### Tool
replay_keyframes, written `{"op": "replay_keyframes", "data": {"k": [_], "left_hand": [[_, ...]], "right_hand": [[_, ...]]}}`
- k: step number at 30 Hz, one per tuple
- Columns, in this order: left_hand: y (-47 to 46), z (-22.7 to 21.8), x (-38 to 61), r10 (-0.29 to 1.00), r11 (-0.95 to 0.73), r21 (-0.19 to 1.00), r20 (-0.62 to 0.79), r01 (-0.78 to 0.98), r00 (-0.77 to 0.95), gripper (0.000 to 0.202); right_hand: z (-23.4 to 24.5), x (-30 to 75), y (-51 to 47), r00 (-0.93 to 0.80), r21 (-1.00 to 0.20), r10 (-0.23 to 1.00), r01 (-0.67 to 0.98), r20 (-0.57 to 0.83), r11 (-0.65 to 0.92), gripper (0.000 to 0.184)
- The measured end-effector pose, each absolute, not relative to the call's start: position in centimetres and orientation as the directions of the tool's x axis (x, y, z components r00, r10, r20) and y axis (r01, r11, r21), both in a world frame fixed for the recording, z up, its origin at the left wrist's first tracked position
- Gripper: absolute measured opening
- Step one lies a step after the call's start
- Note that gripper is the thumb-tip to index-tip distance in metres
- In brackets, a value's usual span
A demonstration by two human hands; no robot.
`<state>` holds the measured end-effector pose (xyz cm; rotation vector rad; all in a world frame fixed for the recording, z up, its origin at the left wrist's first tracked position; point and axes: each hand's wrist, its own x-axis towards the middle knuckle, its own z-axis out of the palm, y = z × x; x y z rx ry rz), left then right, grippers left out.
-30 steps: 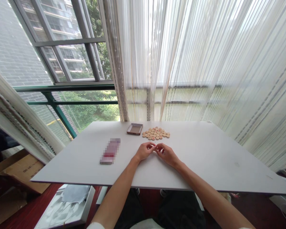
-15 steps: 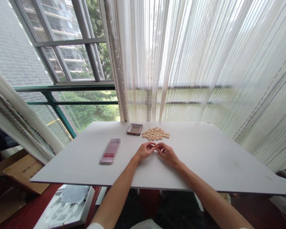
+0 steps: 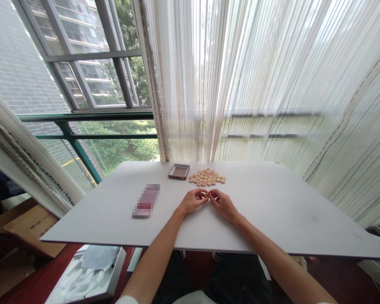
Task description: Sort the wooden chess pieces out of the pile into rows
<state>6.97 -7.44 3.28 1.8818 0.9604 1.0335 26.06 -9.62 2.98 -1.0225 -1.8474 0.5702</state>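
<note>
Where the two forearms come up from the bottom edge and meet just below the middle of the frame, the left hand (image 3: 191,201) and the right hand (image 3: 223,205) rest on the white table (image 3: 272,219) with their fingertips drawn together. Between them sits a small piece (image 3: 206,195), tan with a spot of red, pinched by the curled fingers of both hands. It is too small to tell which hand carries most of it, or whether it touches the tabletop. Both hands are closed about it, with the other fingers bent inward and the wrists low on the surface. Just above the hands, near but apart from them, a cluster of round wooden discs (image 3: 207,177) lies flat on the table, packed edge to edge, some marked in red. Just to the left of that cluster is a shallow brown tray (image 3: 179,171) with a pale rim. Further left and lower, well apart from the hands, a long flat box (image 3: 146,201) lies on the table, its face blurred. Sheer striped curtains (image 3: 272,76) hang behind the table across the upper right of the frame, and a framed window (image 3: 91,76) fills the upper left. At the lower left, below the table's edge, a cardboard box (image 3: 25,228) stands on the floor.
</note>
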Motion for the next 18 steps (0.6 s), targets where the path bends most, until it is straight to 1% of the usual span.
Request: {"op": "replay_keyframes", "data": {"k": [12,18], "left_hand": [[-7.85,3.67,6.91,0.878,-0.405,0.874,0.289,0.269,0.382,0.04],[-7.96,3.44,6.99,0.882,-0.426,0.833,0.295,0.352,0.368,0.035]], "right_hand": [[2.97,26.01,-9.52,-0.217,-0.743,0.846,0.406,0.487,0.532,0.022],[2.84,26.09,-9.4,-0.193,-0.736,0.852,0.435,0.487,0.519,0.026]]}}
